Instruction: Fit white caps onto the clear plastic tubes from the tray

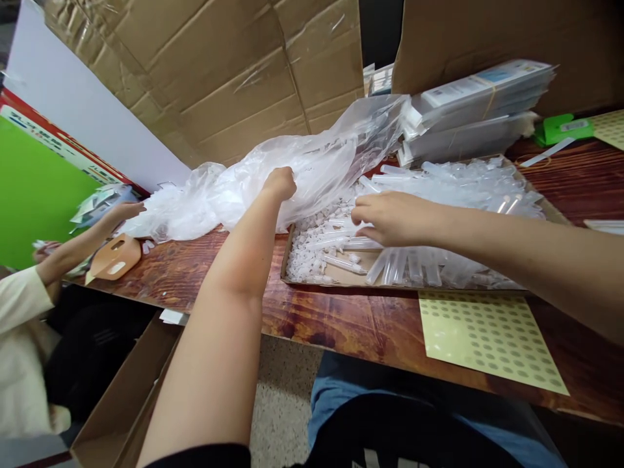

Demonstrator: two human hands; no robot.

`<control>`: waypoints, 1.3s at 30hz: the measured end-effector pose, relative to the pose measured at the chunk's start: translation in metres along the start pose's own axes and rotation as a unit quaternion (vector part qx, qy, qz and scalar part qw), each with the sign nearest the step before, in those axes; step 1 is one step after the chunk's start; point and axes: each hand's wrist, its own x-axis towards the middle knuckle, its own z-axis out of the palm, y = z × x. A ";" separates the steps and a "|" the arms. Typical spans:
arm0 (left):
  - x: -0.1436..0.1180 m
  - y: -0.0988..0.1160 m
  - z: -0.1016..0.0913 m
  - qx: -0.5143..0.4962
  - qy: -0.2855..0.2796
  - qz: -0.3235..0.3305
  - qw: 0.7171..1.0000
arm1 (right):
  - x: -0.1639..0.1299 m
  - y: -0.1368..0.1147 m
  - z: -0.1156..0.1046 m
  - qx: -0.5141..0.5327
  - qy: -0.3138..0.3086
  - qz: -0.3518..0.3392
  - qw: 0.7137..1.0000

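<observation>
My left hand is closed in a fist at the clear plastic bag, gripping its film near the tray's left end. My right hand hovers over the shallow cardboard tray, fingers bent and the thumb apart from them, with nothing visible between. Beneath and around it lie many clear plastic tubes. A heap of small white plastic pieces fills the tray's left side, and one tube with a white tip lies among them.
A yellow sticker sheet lies before the tray. Behind it are banded packs of plastic sleeves and a green object. At left, a co-worker's hand reaches to the bag, near an orange handled piece. Cardboard stands behind.
</observation>
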 end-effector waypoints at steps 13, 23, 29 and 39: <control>-0.014 0.001 -0.002 -0.029 0.007 0.046 0.998 | 0.003 -0.040 0.011 0.056 -0.086 0.021 0.994; -0.015 0.000 0.001 -0.042 -0.022 0.063 0.997 | -0.006 -0.026 0.024 0.064 -0.025 -0.134 0.989; -0.018 -0.003 -0.003 -0.100 0.004 0.049 0.994 | -0.006 -0.018 0.028 0.141 -0.002 -0.122 0.982; -0.059 0.025 -0.026 -0.488 0.075 0.118 0.862 | -0.036 -0.018 -0.004 0.422 0.142 -0.048 0.894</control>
